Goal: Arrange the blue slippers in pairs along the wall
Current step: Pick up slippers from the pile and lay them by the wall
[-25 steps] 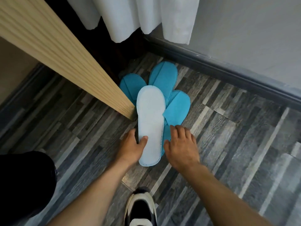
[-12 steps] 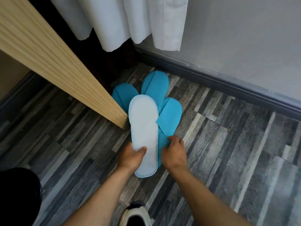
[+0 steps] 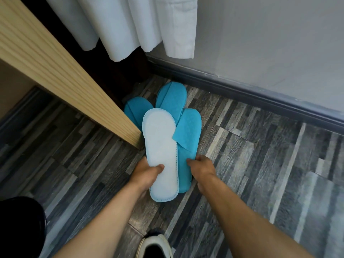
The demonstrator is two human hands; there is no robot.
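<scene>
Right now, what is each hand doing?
Left hand: closed on the sole-up slipper, thumb on its white sole.
Right hand: closed on the blue slipper beside it.

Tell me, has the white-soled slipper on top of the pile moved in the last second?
Cannot tell. The white-soled slipper keeps its place beside the wooden panel's corner; the camera shifted. The left hand now grips it.

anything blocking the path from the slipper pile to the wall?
Nothing visible does. The strip of grey wood-pattern floor between the pile of flat blue fabric slippers and the dark skirting board is bare. The white curtain hangs above the floor. Left hand and right hand already grip slippers.
</scene>
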